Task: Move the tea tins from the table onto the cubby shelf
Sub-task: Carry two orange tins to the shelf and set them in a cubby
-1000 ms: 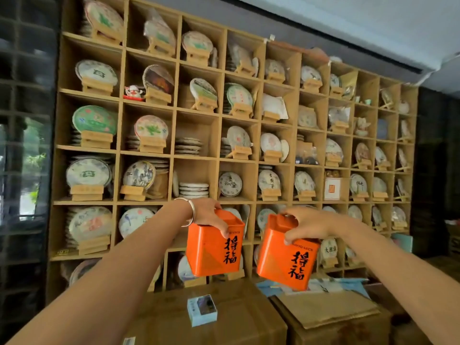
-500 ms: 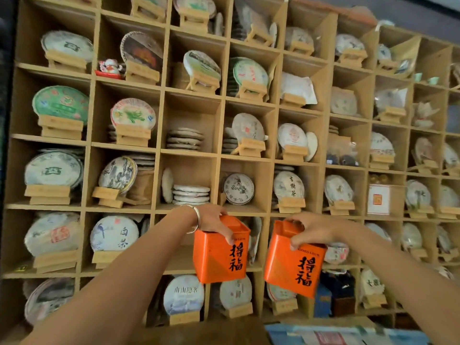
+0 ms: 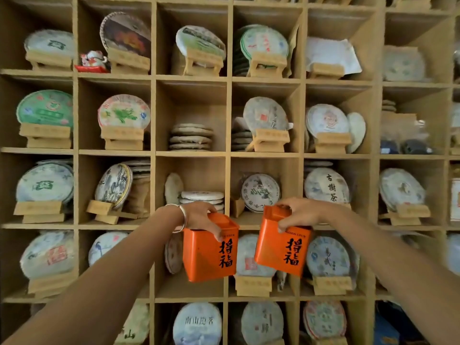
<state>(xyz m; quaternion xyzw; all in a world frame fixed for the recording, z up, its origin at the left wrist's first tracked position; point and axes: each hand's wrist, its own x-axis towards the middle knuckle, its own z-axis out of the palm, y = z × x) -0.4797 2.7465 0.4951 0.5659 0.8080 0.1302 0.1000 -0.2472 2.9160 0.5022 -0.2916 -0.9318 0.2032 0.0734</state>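
Note:
Two orange square tea tins with black characters hang in the air in front of the wooden cubby shelf (image 3: 191,154). My left hand (image 3: 201,216), with a silver bangle on the wrist, grips the left tea tin (image 3: 209,250) by its top. My right hand (image 3: 301,214) grips the right tea tin (image 3: 282,247) by its lid, and this tin tilts a little. Both tins are level with the shelf row just under the cubby of stacked white tea cakes (image 3: 201,197). The table is out of view.
Nearly every cubby holds round wrapped tea cakes on small wooden stands. The cubby behind the left tin has one cake (image 3: 173,252) leaning at its left side and bare floor (image 3: 191,291). A small red and white cat figurine (image 3: 93,61) sits upper left.
The shelf fills much more of the view than a second ago; the cardboard boxes below have dropped out of sight. Both hands still hold the tins, now side by side nearer the cubbies.

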